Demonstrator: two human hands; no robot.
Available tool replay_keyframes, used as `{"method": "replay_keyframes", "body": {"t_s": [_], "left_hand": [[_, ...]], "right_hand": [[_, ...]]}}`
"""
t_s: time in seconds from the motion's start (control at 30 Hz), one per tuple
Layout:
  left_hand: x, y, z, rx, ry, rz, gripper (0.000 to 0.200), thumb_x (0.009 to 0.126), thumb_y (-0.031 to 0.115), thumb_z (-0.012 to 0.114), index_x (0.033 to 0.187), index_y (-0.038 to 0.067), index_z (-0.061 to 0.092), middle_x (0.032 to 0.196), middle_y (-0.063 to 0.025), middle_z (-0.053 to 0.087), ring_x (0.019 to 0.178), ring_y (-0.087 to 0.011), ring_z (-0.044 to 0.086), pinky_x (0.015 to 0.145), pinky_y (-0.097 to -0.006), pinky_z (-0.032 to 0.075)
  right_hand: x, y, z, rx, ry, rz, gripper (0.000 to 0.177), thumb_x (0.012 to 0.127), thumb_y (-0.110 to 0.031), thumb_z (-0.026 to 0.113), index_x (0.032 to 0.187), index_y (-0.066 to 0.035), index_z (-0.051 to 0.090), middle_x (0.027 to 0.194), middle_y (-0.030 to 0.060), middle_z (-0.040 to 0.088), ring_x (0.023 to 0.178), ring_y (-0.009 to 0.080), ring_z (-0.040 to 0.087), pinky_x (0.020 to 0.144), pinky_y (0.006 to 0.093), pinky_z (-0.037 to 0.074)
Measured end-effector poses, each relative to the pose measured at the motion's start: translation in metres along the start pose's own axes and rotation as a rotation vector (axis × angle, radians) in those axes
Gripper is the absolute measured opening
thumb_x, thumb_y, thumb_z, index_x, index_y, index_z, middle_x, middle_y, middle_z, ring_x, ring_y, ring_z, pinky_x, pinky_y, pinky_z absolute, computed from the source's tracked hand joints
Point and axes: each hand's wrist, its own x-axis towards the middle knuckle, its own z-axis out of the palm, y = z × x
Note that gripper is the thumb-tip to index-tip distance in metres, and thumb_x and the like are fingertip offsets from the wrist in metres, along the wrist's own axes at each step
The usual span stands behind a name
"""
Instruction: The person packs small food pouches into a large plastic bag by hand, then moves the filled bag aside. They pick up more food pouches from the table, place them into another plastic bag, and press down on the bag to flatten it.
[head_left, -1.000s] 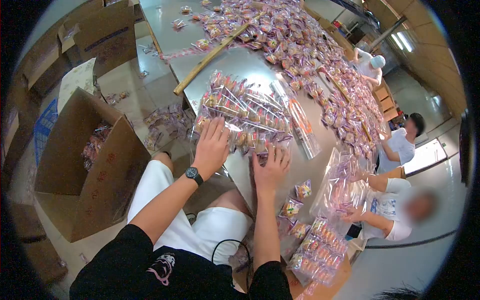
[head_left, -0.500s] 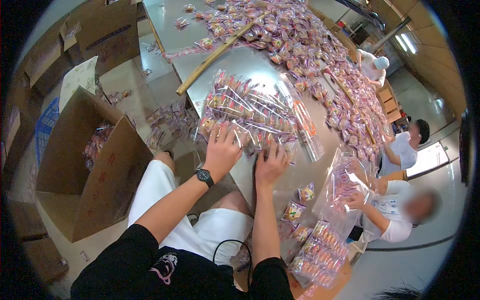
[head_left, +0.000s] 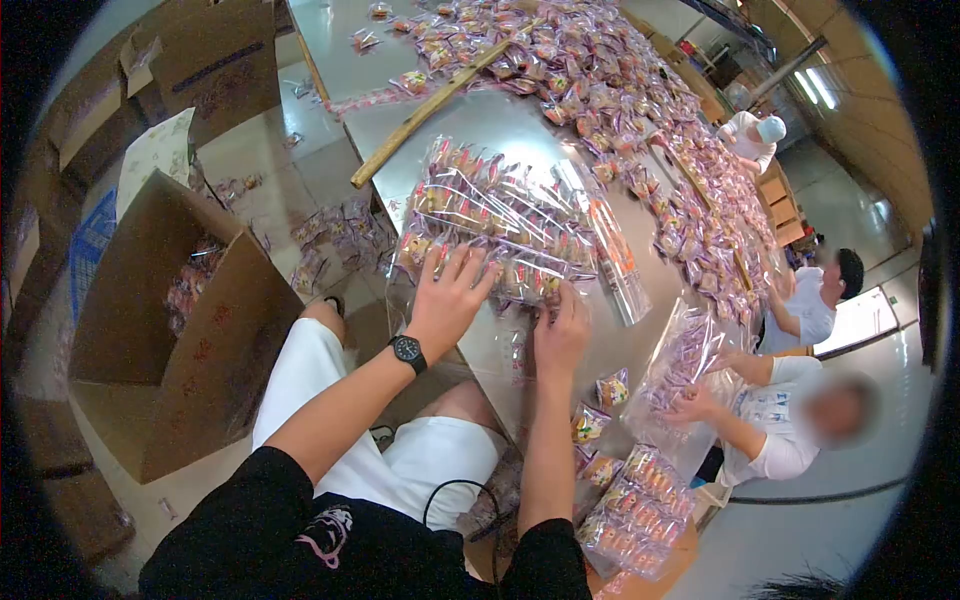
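Fingers (head_left: 453, 272) against glossy bag (head_left: 495, 222) — lumpy

From afar I can read no words: red characters on the open carton (head_left: 205, 400), blue print on a shirt (head_left: 770, 408) at the counter's (head_left: 445, 130) right edge and red marks on the bagged snacks (head_left: 500, 208) all blur.

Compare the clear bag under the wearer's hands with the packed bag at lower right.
The handled bag has the left hand and right hand on it; the lower-right bag has none. The handled bag appears larger than the lower-right bag. Both are transparent and hold rows of small packets.
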Motion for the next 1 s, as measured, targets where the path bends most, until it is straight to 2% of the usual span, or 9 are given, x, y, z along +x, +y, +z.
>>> {"method": "replay_keyframes", "body": {"t_s": [0.17, 0.2, 0.33, 0.47, 0.57, 0.73, 0.83, 0.87, 1.0], "left_hand": [[-0.002, 0.0, 0.0, 0.001, -0.008, -0.024, 0.038, 0.09, 0.017, 0.067, 0.127, 0.014, 0.07, 0.132, -0.009, 0.067, 0.129, -0.0286, 0.06, 0.116, -0.0561, 0.037], [0.0, 0.0, -0.002, 0.016, -0.01, -0.029, 0.037, 0.09, 0.017, 0.067, 0.127, 0.014, 0.07, 0.132, -0.009, 0.067, 0.129, -0.0285, 0.06, 0.115, -0.0557, 0.037], [0.001, 0.002, 0.006, -0.023, 0.047, -0.055, 0.034, 0.089, 0.017, 0.066, 0.122, 0.012, 0.073, 0.132, -0.0091, 0.068, 0.127, -0.028, 0.06, 0.114, -0.0561, 0.038], [0.0, 0.008, 0.009, -0.056, 0.06, -0.074, 0.032, 0.087, 0.016, 0.065, 0.116, 0.009, 0.076, 0.135, -0.0102, 0.067, 0.127, -0.0292, 0.059, 0.112, -0.058, 0.038], [0.003, 0.003, 0.018, -0.062, 0.08, -0.108, 0.03, 0.087, 0.017, 0.065, 0.114, 0.008, 0.075, 0.136, -0.0102, 0.067, 0.129, -0.0301, 0.059, 0.112, -0.0589, 0.037], [0.005, 0.012, 0.008, -0.024, 0.012, -0.136, 0.031, 0.09, 0.017, 0.065, 0.118, 0.007, 0.074, 0.14, -0.0124, 0.064, 0.133, -0.0312, 0.056, 0.115, -0.0635, 0.032], [-0.005, 0.022, -0.026, -0.079, -0.016, -0.221, 0.038, 0.091, 0.027, 0.068, 0.124, 0.008, 0.071, 0.143, -0.0121, 0.061, 0.137, -0.0287, 0.051, 0.117, -0.0633, 0.028], [-0.013, 0.021, -0.033, -0.086, 0.01, -0.169, 0.038, 0.089, 0.024, 0.071, 0.122, 0.006, 0.069, 0.139, -0.0143, 0.061, 0.134, -0.0322, 0.053, 0.112, -0.0598, 0.035], [-0.066, 0.01, -0.066, -0.449, 0.042, -0.12, 0.037, 0.084, 0.016, 0.076, 0.118, 0.005, 0.067, 0.13, -0.0156, 0.062, 0.125, -0.036, 0.056, 0.105, -0.0505, 0.043]], "right_hand": [[0.002, -0.013, 0.009, -0.21, 0.052, 0.021, 0.05, 0.087, -0.016, 0.073, 0.134, -0.003, 0.063, 0.141, 0.0136, 0.062, 0.135, 0.0376, 0.053, 0.118, 0.0528, 0.038], [0.003, -0.017, 0.004, -0.255, 0.036, -0.031, 0.058, 0.083, -0.019, 0.076, 0.137, -0.004, 0.06, 0.139, 0.0149, 0.062, 0.131, 0.0368, 0.056, 0.112, 0.0531, 0.041], [0.001, -0.053, -0.015, -0.096, 0.049, -0.287, 0.063, 0.086, -0.024, 0.073, 0.143, -0.002, 0.058, 0.141, 0.0196, 0.06, 0.137, 0.0407, 0.051, 0.121, 0.055, 0.033], [-0.003, -0.057, 0.025, -0.074, -0.05, -0.259, 0.053, 0.091, -0.024, 0.067, 0.142, -0.008, 0.062, 0.142, 0.0175, 0.06, 0.138, 0.0381, 0.05, 0.122, 0.0535, 0.033], [-0.006, -0.053, 0.054, -0.019, 0.116, -0.23, 0.048, 0.092, -0.022, 0.066, 0.138, -0.011, 0.066, 0.139, 0.0165, 0.061, 0.136, 0.0375, 0.051, 0.122, 0.0532, 0.033], [-0.006, -0.047, 0.057, -0.02, 0.16, -0.251, 0.05, 0.088, -0.026, 0.069, 0.136, -0.011, 0.068, 0.144, 0.0152, 0.058, 0.14, 0.0358, 0.048, 0.123, 0.054, 0.031], [-0.009, -0.047, 0.058, -0.044, 0.195, -0.244, 0.052, 0.086, -0.027, 0.071, 0.135, -0.011, 0.067, 0.147, 0.015, 0.057, 0.143, 0.0356, 0.045, 0.123, 0.0552, 0.029], [-0.009, -0.048, 0.056, -0.034, 0.221, -0.254, 0.054, 0.085, -0.027, 0.072, 0.136, -0.011, 0.066, 0.148, 0.015, 0.056, 0.144, 0.0357, 0.045, 0.124, 0.0557, 0.028], [-0.006, -0.058, 0.047, -0.029, 0.251, -0.265, 0.06, 0.081, -0.025, 0.073, 0.138, -0.01, 0.062, 0.148, 0.0169, 0.055, 0.144, 0.0358, 0.044, 0.123, 0.0575, 0.027]]}}
